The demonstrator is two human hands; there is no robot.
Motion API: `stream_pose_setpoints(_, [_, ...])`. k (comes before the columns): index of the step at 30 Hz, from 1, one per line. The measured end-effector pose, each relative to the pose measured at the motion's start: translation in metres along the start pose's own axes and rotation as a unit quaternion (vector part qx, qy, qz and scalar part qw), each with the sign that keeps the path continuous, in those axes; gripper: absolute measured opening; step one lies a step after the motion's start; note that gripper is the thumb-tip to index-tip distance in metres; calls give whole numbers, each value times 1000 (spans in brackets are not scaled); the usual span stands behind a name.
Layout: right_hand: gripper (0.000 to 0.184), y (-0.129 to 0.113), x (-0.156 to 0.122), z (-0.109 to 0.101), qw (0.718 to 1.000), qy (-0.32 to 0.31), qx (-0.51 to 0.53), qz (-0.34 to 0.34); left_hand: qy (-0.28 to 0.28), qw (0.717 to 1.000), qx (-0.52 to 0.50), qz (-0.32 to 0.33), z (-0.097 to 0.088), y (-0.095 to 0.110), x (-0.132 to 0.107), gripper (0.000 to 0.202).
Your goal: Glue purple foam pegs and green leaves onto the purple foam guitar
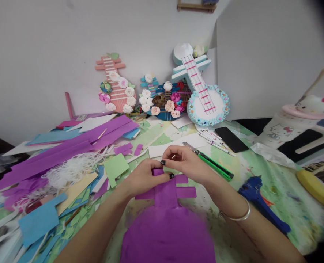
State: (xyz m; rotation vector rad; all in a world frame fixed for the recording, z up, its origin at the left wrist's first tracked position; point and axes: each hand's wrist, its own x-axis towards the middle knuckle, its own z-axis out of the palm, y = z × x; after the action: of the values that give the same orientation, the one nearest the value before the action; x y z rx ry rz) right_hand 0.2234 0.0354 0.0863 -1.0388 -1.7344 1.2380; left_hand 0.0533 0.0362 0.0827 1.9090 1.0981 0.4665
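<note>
A purple lute-shaped craft (167, 233) lies in front of me, its round body towards me and its neck with side pegs pointing away. My left hand (147, 178) is closed about the top of the neck, with the thumb laid across it. Just above the neck's end, my right hand (185, 162) is closed in a pinch, its fingertips close to the left hand's. A pale greenish patch shows under the right fingers; whether they hold it I cannot tell. The fingers partly hide the top of the neck.
Purple paper strips (68, 153), white string (71, 171) and coloured scraps cover the left side. Decorated instruments, including a white one (206, 98), lean on the wall. A green cutter (215, 166), phone (231, 139), blue glue gun (260, 201) and white cup (279, 126) are right.
</note>
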Motion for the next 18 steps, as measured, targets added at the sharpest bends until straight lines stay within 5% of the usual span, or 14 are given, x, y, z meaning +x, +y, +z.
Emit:
stream_pose_setpoints(14, [10,0,2,2,1000,-19,-7,0,-12,999,-8,-33,2,-1,1,30])
stream_pose_setpoints(18, [19,-4,-4,-6,999,30,-7,-12,-23,999,-36,-28,0,-2,2,37])
